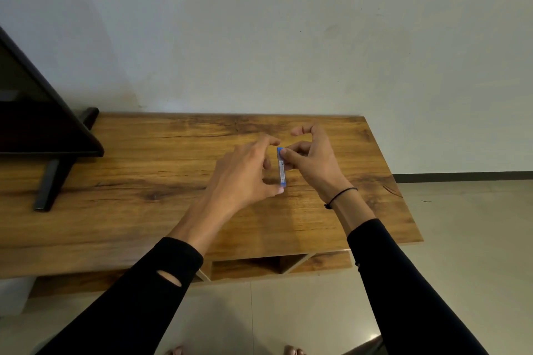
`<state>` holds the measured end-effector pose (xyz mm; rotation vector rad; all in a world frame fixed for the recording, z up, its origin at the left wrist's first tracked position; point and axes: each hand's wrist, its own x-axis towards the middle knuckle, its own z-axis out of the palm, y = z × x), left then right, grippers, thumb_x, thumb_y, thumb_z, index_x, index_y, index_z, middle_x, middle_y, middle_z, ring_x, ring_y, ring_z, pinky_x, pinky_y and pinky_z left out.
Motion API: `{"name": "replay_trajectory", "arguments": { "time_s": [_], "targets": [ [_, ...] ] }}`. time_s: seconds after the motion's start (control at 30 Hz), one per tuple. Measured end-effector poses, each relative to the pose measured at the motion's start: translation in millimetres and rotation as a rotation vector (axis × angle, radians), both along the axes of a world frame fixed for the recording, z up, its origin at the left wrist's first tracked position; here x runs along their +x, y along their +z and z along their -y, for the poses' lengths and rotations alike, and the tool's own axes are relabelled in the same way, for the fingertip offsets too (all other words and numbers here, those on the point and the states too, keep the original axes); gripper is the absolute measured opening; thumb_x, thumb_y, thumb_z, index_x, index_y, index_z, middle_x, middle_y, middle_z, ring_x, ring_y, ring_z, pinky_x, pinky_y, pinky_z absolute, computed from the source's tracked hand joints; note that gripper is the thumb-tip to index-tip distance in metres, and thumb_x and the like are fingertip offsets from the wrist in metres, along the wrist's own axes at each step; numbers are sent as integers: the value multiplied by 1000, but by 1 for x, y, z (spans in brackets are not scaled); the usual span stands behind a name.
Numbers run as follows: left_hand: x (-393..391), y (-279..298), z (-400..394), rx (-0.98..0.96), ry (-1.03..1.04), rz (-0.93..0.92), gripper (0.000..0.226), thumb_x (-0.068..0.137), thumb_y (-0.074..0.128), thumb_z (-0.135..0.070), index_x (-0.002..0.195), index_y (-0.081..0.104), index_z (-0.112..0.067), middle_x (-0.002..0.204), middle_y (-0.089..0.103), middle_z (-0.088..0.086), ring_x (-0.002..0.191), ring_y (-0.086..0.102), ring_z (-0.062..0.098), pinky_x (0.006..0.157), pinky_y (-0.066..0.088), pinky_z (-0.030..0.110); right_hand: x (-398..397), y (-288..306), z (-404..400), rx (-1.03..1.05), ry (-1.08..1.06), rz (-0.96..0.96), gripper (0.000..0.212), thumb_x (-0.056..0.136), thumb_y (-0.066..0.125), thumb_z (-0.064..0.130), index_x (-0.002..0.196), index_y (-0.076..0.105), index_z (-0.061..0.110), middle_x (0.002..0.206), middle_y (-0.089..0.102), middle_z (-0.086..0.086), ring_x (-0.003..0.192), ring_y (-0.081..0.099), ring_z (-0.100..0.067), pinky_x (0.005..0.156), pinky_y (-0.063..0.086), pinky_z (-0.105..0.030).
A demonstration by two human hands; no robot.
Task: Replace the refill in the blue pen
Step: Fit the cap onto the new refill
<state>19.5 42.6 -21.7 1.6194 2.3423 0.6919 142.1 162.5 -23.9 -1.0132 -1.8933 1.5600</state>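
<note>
The blue pen point(281, 167), with blue ends and a pale barrel, is held roughly upright just above the wooden table point(144, 176). My left hand point(245, 173) holds its lower end between thumb and fingers. My right hand point(311, 158) pinches the top blue end with thumb and forefinger, its other fingers curled above. No separate refill shows; the hands hide part of the barrel.
A black TV point(34, 112) on a dark stand point(50, 181) occupies the table's left end. The wall runs right behind the table. The table's right edge drops to a tiled floor point(461, 239). Open shelf compartments point(259, 266) sit under the front edge.
</note>
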Motion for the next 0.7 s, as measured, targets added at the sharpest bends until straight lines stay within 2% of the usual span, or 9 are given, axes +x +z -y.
{"name": "replay_trajectory", "arguments": {
  "time_s": [0.07, 0.1, 0.2, 0.23, 0.33, 0.4, 0.57, 0.63, 0.7],
  "targets": [
    [3, -1, -1, -39, -8, 21, 91, 70, 95, -52, 148, 51, -34, 99, 70, -14, 87, 70, 9, 75, 60, 38, 1, -1, 0, 8, -4, 3, 42, 94, 73, -1, 126, 47, 11, 93, 77, -20, 78, 76, -21, 72, 64, -28],
    [4, -2, -2, -34, 5, 29, 87, 71, 95, -53, 145, 54, -33, 96, 71, -14, 86, 70, 9, 73, 59, 36, 2, -2, -1, 6, 0, 0, 43, 94, 73, -1, 125, 47, 11, 93, 77, -20, 77, 76, -21, 74, 64, -30],
    [2, -2, -5, 109, 107, 1, 47, 78, 89, -50, 118, 72, -32, 79, 70, -13, 77, 70, 11, 68, 59, 37, 4, -4, 1, -22, 46, -1, 47, 92, 75, -3, 126, 45, 9, 91, 77, -23, 77, 75, -20, 76, 65, -36],
    [1, -1, -6, 115, 114, -4, 45, 77, 88, -53, 113, 74, -32, 79, 70, -13, 78, 71, 12, 68, 60, 38, 4, -5, 2, -20, 58, 10, 48, 91, 75, -3, 126, 45, 9, 91, 77, -24, 76, 74, -19, 75, 65, -35],
    [2, -5, -8, -51, -22, -55, 79, 66, 88, -71, 132, 64, -35, 96, 70, -16, 92, 70, 11, 74, 60, 38, 6, -7, 1, -13, 52, 48, 44, 93, 73, -4, 124, 45, 11, 85, 75, -18, 68, 73, -12, 65, 60, -23],
    [5, -8, -8, -92, -70, -106, 91, 66, 88, -74, 143, 58, -35, 99, 68, -16, 97, 67, 12, 80, 61, 42, 10, -5, -3, -28, 48, 44, 44, 94, 72, -4, 125, 44, 10, 84, 75, -18, 68, 74, -10, 65, 58, -20],
    [8, -12, -10, -11, -69, -145, 79, 70, 84, -73, 135, 67, -31, 87, 64, -12, 91, 66, 18, 73, 55, 39, 13, -7, -9, -12, 36, 105, 46, 93, 77, 4, 127, 48, 13, 94, 78, -21, 77, 78, -19, 75, 65, -34],
    [10, -21, -12, -20, -52, -136, 74, 71, 82, -74, 129, 69, -29, 86, 58, -12, 90, 61, 17, 69, 46, 36, 14, -8, -15, 83, -30, 161, 44, 93, 77, 10, 126, 50, 17, 97, 75, -14, 87, 76, -25, 78, 66, -41],
    [9, -32, -18, -82, -46, -103, 65, 71, 81, -77, 112, 71, -27, 87, 55, -11, 93, 60, 18, 68, 44, 36, 21, -6, -25, 201, -152, 211, 39, 95, 74, 13, 126, 51, 20, 102, 70, -3, 88, 71, -19, 74, 62, -35]
  ]
}}
